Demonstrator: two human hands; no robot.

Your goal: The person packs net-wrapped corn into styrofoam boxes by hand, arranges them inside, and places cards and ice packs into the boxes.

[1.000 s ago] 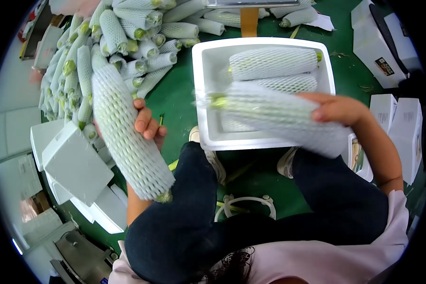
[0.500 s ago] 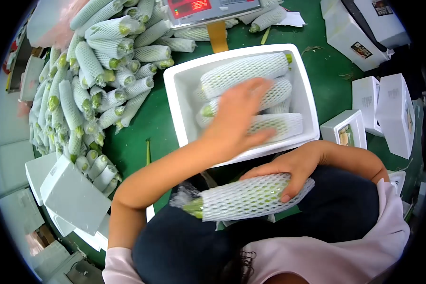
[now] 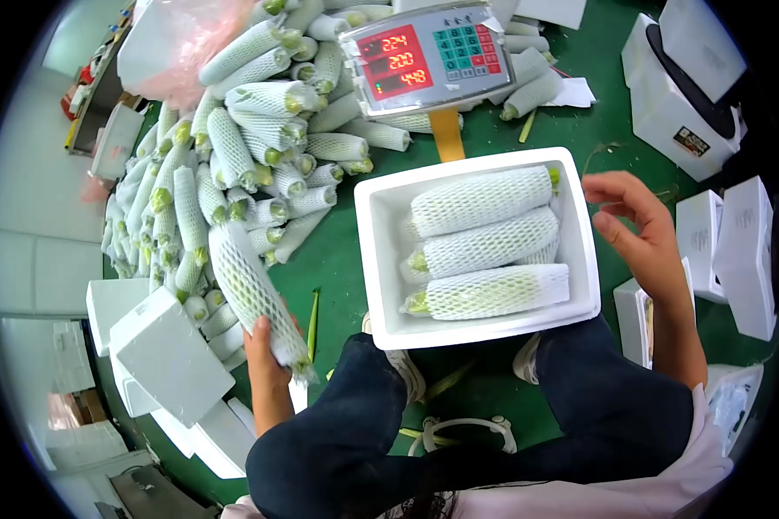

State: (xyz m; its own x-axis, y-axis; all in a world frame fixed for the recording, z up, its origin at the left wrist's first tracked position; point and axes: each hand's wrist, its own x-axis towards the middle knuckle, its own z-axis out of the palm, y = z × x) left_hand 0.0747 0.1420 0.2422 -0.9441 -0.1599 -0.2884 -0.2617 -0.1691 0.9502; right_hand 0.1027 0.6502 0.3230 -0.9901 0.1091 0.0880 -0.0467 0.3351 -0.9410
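My left hand (image 3: 270, 359) is closed round the lower end of what looks like an ear of corn (image 3: 249, 281) in white foam netting. It tilts up and left, in front of the heap. My right hand (image 3: 636, 225) holds nothing, its fingers loosely bent and apart, just beyond the right rim of a white foam box (image 3: 376, 320). Inside the box, netted ears lie sideways: one at the back (image 3: 485, 199), one in the middle (image 3: 489, 242) and one at the front (image 3: 498, 291). Part of another shows beneath them.
A scale display (image 3: 433, 60) with red digits stands behind the box on an orange post (image 3: 447, 136). A large heap of netted ears (image 3: 268, 130) covers the left and back. Foam boxes and lids (image 3: 173, 350) lie at left, more boxes (image 3: 744, 259) at right. My knees flank the box.
My right hand held a netted ear over my lap; it is now bare beside the box. My left hand has left the box and holds an ear at left. The view has shifted, showing more display.
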